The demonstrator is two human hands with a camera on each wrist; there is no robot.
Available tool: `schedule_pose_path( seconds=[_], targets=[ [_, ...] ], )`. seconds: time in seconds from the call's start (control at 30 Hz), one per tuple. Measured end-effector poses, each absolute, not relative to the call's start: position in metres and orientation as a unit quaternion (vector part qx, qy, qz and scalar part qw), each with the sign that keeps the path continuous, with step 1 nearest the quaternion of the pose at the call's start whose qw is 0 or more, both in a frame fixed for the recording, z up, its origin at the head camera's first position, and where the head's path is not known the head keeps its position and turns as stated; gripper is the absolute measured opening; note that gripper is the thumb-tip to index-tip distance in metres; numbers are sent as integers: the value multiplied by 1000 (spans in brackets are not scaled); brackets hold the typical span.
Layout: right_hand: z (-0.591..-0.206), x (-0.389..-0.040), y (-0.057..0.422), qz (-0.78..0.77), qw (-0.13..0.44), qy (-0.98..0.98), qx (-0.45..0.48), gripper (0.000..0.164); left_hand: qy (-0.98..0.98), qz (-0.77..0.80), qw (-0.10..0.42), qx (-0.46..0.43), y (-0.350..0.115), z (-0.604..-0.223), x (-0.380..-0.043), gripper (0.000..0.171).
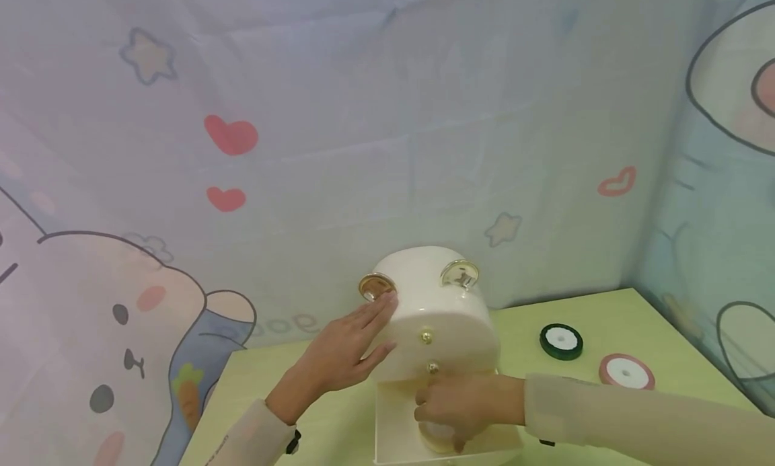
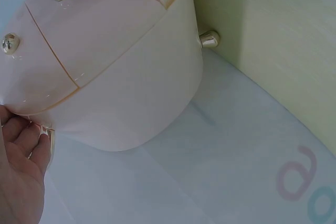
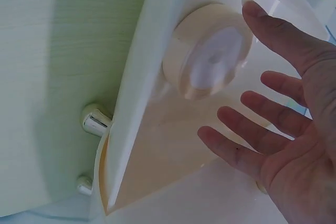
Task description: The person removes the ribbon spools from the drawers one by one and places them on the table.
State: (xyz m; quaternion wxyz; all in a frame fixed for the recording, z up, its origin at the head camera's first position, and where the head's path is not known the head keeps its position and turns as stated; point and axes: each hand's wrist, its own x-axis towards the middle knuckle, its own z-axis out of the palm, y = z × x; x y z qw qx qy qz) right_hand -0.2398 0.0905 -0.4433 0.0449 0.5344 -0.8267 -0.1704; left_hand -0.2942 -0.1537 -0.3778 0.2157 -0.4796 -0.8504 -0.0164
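A cream, rounded box (image 1: 424, 284) with gold ear-shaped fittings on top stands on the table. My left hand (image 1: 342, 350) lies with extended fingers against its upper left side, fingertips right at the left gold ear (image 1: 374, 284). The lowest drawer (image 1: 392, 422) is pulled out toward me. Inside it lies a spool of cream ribbon (image 3: 207, 53) with a white centre. My right hand (image 1: 463, 402) hovers over this drawer. In the right wrist view its fingers are spread beside the spool, holding nothing. Small gold knobs (image 1: 426, 336) sit on the box front.
To the right on the pale green table (image 1: 527, 325) lie a dark green ribbon spool (image 1: 561, 341) and a pink ribbon spool (image 1: 626, 371). A printed cloth (image 1: 339, 116) with hearts and cartoon animals hangs right behind the table. Short gold feet (image 3: 96, 120) support the box.
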Motion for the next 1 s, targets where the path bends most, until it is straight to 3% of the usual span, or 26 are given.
schedule_pose_path(
  seconds=[0.33, 0.8, 1.0],
  targets=[
    [-461, -247, 83, -197, 73, -817, 537, 53, -854, -17, 214, -474, -153, -376, -294, 65],
    [-465, -249, 79, -187, 32, -832, 522, 59, -857, -16, 203, -473, -153, -377, -292, 66],
    [-467, -250, 80, -193, 45, -830, 521, 56, -856, -15, 207, -474, -153, -376, -292, 65]
  ],
)
